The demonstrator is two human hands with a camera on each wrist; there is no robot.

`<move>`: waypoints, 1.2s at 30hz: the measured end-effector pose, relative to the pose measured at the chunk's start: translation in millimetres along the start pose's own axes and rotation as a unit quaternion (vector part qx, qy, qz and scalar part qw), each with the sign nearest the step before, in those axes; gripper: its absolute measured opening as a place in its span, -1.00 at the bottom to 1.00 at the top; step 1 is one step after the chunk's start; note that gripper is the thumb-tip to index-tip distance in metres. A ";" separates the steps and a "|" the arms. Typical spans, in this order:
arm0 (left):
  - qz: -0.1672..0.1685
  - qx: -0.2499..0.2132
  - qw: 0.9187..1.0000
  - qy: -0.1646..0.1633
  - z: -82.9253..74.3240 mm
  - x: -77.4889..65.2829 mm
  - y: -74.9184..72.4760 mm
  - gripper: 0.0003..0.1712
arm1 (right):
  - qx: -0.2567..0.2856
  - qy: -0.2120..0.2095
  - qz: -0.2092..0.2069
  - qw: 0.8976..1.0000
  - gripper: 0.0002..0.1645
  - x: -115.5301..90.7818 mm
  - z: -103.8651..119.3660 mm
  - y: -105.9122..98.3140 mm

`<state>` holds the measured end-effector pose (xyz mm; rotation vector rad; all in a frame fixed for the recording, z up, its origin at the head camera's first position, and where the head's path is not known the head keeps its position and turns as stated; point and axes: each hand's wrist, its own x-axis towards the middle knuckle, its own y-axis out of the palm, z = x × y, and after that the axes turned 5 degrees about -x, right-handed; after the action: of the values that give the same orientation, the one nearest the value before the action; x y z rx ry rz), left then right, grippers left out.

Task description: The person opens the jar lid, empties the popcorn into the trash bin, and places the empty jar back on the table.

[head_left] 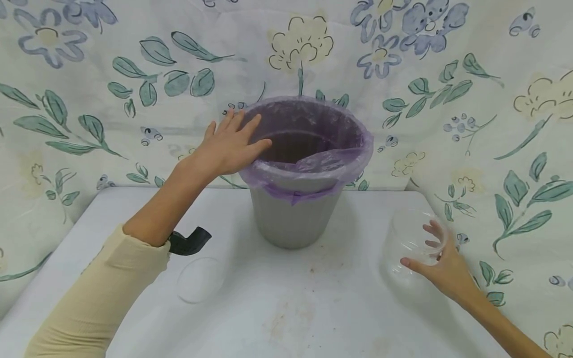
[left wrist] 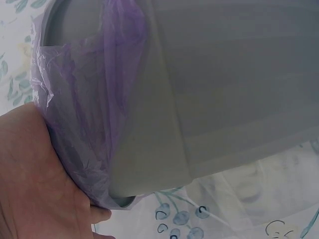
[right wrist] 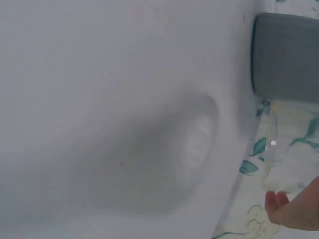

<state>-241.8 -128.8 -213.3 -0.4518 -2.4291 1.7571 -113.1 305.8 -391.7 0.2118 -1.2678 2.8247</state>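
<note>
My left hand point(head_left: 230, 146) rests at the left rim of a grey trash bin point(head_left: 293, 214), its fingers spread and straight. A thin purple bag point(head_left: 331, 171) lines the bin and folds down over the rim. The left wrist view shows the palm against the bag-covered edge point(left wrist: 75, 129). On the right side, my right hand point(head_left: 440, 268) holds a clear plastic container point(head_left: 405, 236), thumb on the near side and fingers behind it. This container point(right wrist: 289, 149) is raised above the table in the right wrist view, and its shadow falls on the white surface.
A clear round lid point(head_left: 201, 280) lies on the white table point(head_left: 250, 318) at the left. Beside the left sleeve a black curved piece point(head_left: 192, 241) sticks out. Small brownish specks mark the table in front of the bin. Floral cloth point(head_left: 179, 79) hangs behind and at the sides.
</note>
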 end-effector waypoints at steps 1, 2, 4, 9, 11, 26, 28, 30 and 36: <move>0.000 0.000 1.000 0.000 -0.2 -0.1 0.0 -0.12 | 0.005 0.005 0.002 1.000 0.33 -2.9 -2.8 2.1; 0.000 0.000 1.000 0.000 -0.3 -0.2 0.1 -0.12 | 0.010 0.011 0.004 1.000 0.34 -5.8 -5.6 3.9; -0.001 -0.001 1.000 0.002 -0.5 0.0 0.1 -0.12 | 0.020 0.024 0.008 0.999 0.33 -11.6 -10.2 7.1; -0.001 -0.001 1.000 0.005 -1.2 0.3 -0.1 -0.12 | 0.026 0.063 0.019 0.998 0.35 -25.1 -22.3 14.8; -0.001 -0.001 1.000 0.006 -1.7 0.2 -0.3 -0.12 | 0.027 0.071 0.018 0.997 0.35 -29.2 -26.8 18.3; -0.004 -0.005 1.000 0.015 0.9 0.9 -2.2 -0.12 | 0.072 0.095 0.026 0.993 0.39 -39.9 -39.7 34.0; -0.006 -0.008 1.000 0.017 1.4 0.7 -2.1 -0.12 | 0.084 0.095 0.026 0.992 0.41 -40.4 -41.9 35.6; -0.013 -0.009 1.000 0.019 2.8 0.1 -1.6 -0.12 | 0.099 0.097 0.027 0.990 0.42 -41.3 -44.2 37.3; -0.059 -0.007 0.998 0.020 5.7 -2.9 0.9 -0.09 | 0.142 0.098 0.037 0.984 0.41 -43.8 -52.3 38.7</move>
<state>-240.4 -134.6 -215.8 -0.3334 -2.3892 1.6703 -78.9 320.0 -460.8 -0.1057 -0.8515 2.9896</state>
